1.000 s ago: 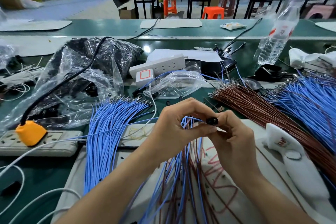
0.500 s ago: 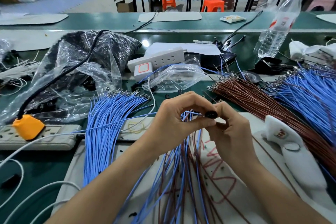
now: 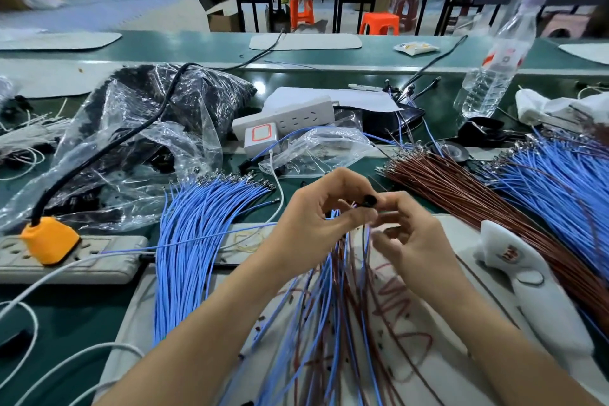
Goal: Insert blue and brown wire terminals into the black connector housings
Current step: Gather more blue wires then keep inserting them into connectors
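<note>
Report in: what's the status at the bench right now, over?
Left hand pinches black connector housing; right hand curled against it. Blue and brown wires hang below. No obstruction seen.

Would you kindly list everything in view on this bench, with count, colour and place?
black connector housing: one, black, centre, held up.
left wire bundle: one, blue, left of centre.
brown wire bundle: one, brown, right of centre.
right wire bundle: one, blue, far right.
mixed wires: many, blue and brown, under the housing.
power strip: one, grey, near left.
orange plug: one, orange, in that strip.
water bottle: one, clear, back right.
large plastic bag: one, clear, back left.
left hand: one, pinching the housing.
right hand: one, at the housing, grip blurred.
</note>
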`<move>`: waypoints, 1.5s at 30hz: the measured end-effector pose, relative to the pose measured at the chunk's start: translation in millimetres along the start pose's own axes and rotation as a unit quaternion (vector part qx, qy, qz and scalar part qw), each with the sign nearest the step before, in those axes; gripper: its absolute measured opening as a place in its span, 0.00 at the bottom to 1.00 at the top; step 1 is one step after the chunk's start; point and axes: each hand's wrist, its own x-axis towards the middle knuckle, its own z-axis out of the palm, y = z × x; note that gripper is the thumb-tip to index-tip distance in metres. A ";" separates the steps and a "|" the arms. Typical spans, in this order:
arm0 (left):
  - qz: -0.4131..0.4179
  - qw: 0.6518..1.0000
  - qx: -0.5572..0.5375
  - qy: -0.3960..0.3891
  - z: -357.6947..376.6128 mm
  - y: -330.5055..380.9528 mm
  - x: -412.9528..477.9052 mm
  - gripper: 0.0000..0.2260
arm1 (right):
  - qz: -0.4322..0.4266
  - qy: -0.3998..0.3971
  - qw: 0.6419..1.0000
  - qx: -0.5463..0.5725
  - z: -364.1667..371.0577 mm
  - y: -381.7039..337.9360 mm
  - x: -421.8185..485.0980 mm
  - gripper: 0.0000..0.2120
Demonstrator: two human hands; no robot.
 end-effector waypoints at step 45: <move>-0.119 0.987 0.099 0.031 -28.3 -22.9 5.9 0.08 | -0.052 0.032 0.990 -0.124 8.3 -44.4 70.3 0.10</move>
